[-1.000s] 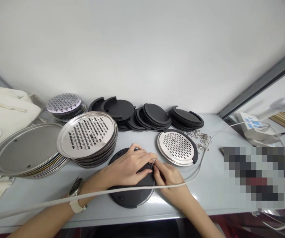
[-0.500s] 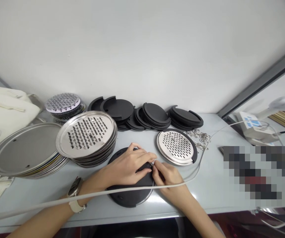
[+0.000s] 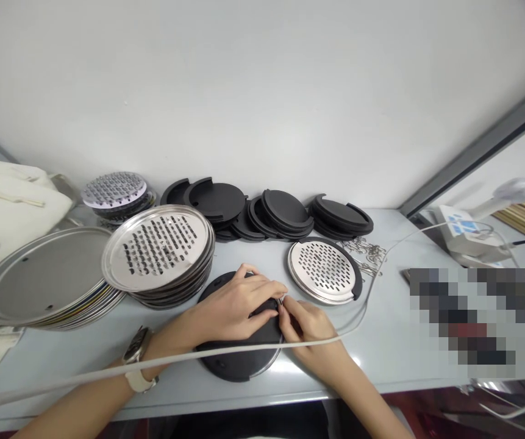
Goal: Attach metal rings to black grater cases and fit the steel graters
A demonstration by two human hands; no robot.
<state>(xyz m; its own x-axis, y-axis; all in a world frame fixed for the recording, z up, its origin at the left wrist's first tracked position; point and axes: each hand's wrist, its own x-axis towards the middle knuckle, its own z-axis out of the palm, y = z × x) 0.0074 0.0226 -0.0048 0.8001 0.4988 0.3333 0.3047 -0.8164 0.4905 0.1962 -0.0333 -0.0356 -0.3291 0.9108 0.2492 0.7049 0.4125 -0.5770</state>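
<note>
A black round disc lies near the front edge of the table, partly covered by my hands. My left hand rests over its upper part, with fingers bent towards a small metal piece at the disc's right edge. Thumb and fingers of my right hand pinch that piece from the right; its shape is mostly hidden. Just behind my right hand sits a perforated metal disc with a black rim on its right side.
Stacked metal plates and grey lids stand at the left. Black discs line the wall. Metal hooks lie at the right. A white cable crosses in front of my wrists.
</note>
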